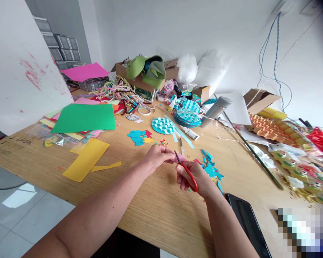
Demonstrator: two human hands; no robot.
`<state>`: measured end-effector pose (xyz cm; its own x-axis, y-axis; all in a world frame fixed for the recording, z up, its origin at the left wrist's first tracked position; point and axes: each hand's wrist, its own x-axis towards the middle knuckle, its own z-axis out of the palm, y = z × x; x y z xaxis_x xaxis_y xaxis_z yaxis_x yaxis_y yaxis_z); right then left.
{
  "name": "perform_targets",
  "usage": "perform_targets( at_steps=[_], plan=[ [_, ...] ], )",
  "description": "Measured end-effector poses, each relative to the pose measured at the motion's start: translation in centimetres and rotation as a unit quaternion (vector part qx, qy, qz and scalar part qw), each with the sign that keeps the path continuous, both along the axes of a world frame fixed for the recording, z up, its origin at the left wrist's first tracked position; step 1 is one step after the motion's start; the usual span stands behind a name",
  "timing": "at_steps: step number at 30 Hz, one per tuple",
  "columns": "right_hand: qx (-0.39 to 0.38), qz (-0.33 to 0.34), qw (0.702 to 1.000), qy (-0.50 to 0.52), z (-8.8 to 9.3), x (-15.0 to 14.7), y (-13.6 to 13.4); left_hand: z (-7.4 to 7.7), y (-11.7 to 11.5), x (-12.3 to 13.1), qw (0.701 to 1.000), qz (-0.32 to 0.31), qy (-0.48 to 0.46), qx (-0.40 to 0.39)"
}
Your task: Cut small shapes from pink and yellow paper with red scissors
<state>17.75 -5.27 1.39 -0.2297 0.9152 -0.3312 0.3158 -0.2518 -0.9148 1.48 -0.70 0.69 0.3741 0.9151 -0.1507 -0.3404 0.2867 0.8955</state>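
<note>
Inboard of the table's front edge: right hand on red scissors, left hand on pink paper.
Right wrapped round scissors, blades at the paper; left pinched, thumb to fingers. Teal disc toward far edge.

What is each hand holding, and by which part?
The right hand holds the scissors by their red handles. The left hand pinches the pink paper, apparently by an edge; the exact spot is hidden by the fingers.
</note>
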Motion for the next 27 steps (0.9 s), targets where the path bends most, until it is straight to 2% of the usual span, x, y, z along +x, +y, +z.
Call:
perform_targets(
  at_steps=[4, 6, 8, 10, 12, 16, 19, 22, 24, 26, 27],
  plan=[
    [0.021, -0.010, 1.000, -0.011, 0.2, -0.1, 0.0, -0.1, 0.2, 0.0, 1.000, 0.028, 0.014, 0.000],
    [0.065, -0.054, 0.996, -0.017, 0.4, -0.1, 0.1, -0.2, 0.5, -0.2, 0.998, 0.061, 0.018, -0.020],
    [0.150, -0.136, 0.979, -0.033, 0.5, 0.1, 0.3, -0.3, 0.9, -0.4, 0.995, 0.092, 0.009, -0.045],
    [0.245, -0.213, 0.945, -0.050, 0.4, 0.4, 0.8, -0.4, 1.2, -0.5, 0.993, 0.101, -0.012, -0.061],
    [0.292, -0.234, 0.927, -0.039, 0.0, 0.6, 1.2, -0.6, 1.3, -0.6, 0.994, 0.082, -0.027, -0.068],
    [0.241, -0.199, 0.950, 0.021, -0.7, 0.4, 1.5, -0.9, 1.1, -0.5, 0.997, 0.025, -0.025, -0.065],
    [0.226, -0.214, 0.950, 0.015, -0.6, 0.2, 1.4, -0.7, 1.1, -0.8, 0.998, 0.009, -0.003, -0.070],
    [0.243, -0.262, 0.934, 0.012, -0.4, 0.2, 1.4, -0.4, 1.5, -1.6, 0.994, 0.012, 0.074, -0.083],
    [0.252, -0.294, 0.922, 0.023, -0.4, 0.3, 1.5, -0.3, 1.8, -2.3, 0.986, 0.014, 0.154, -0.059],
    [0.258, -0.314, 0.913, 0.044, -0.3, 0.3, 1.5, -0.3, 2.1, -3.0, 0.963, 0.007, 0.268, 0.001],
    [0.260, -0.318, 0.910, 0.053, -0.3, 0.3, 1.6, -0.3, 2.1, -3.2, 0.942, -0.006, 0.334, 0.038]
  ],
)
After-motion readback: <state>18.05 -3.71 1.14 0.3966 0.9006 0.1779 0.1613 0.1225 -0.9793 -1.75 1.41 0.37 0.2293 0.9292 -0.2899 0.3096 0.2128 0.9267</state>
